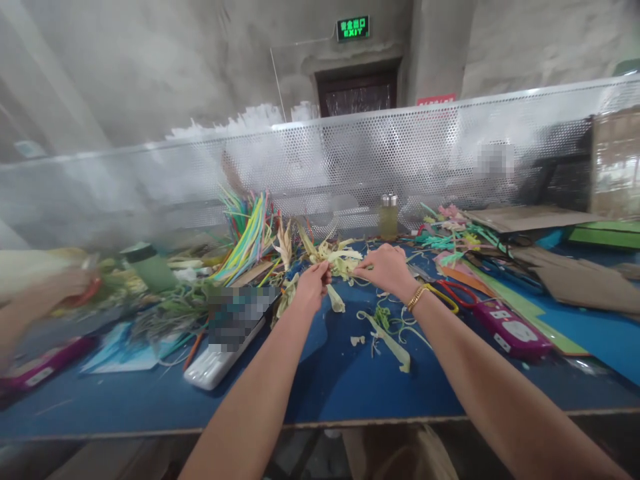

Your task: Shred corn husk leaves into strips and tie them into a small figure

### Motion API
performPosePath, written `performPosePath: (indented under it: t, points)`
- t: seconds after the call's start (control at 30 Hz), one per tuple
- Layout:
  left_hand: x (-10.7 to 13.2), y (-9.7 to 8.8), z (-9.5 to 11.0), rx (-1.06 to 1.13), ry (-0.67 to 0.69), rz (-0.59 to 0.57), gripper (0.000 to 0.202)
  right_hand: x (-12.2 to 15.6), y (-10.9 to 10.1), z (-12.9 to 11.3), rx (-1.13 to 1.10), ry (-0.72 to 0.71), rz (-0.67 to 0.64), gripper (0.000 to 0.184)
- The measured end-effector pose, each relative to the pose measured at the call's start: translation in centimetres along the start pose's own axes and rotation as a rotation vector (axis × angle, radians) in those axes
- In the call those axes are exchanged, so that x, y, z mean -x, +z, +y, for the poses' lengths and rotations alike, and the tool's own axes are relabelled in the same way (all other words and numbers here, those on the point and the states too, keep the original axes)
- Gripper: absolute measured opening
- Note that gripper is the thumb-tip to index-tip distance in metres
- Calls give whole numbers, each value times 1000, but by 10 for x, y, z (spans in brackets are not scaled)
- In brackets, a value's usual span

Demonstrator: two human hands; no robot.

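My left hand is closed in a pinch, with thumb and fingertips together at a pale yellow corn husk. Across from it, my right hand pinches at the other side of that husk, a gold bracelet on the wrist. The fingertips are small and blurred, so exactly which strip each one grips is hard to see. Below the hands, a loose husk piece and a longer pale strip lie on the blue table by some green curled strands.
Colourful pipe cleaners stand behind a white device at left. Scissors with red and yellow handles and a purple box lie right. A bottle stands near the perforated screen. Another person's arm reaches in left.
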State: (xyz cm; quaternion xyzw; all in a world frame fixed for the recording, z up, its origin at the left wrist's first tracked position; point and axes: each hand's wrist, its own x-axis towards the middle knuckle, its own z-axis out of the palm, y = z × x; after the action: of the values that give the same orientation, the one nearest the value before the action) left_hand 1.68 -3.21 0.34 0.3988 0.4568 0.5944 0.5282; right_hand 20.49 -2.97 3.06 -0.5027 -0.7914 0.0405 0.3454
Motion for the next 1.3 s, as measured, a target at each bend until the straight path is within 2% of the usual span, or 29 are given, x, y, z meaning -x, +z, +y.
performPosePath:
  t: [0.07, 0.17, 0.37, 0.43, 0.7, 0.9, 1.0, 1.13, 1.3]
  points:
    - [1, 2, 0, 49, -57, -19, 19, 1, 4, -5, 7, 3, 55, 21]
    - [1, 5, -2, 86, -103, -43, 15, 3, 20, -9, -109, 21, 20, 21]
    - [3, 10, -4, 173, -166, -57, 10, 0, 61, -5, -714, 139, -76, 17]
    - [4, 11, -4, 220, -192, -91, 9, -1, 67, -3, -819, 167, -94, 14]
    - [11, 14, -3, 297, -227, -223, 6, -1, 58, 2, -675, 201, -85, 14]
    - [9, 13, -2, 358, -289, -216, 14, 1, 53, -6, -539, 228, -40, 15]
    - [7, 13, -4, 391, -294, -201, 19, 3, 51, -10, -542, 267, -63, 13]
    - [6, 17, -9, 406, -249, -161, 15, 2, 54, -9, -551, 275, -71, 13]
    - [5, 16, -12, 429, -303, -180, 6, -3, 58, 2, -474, 209, -22, 15]
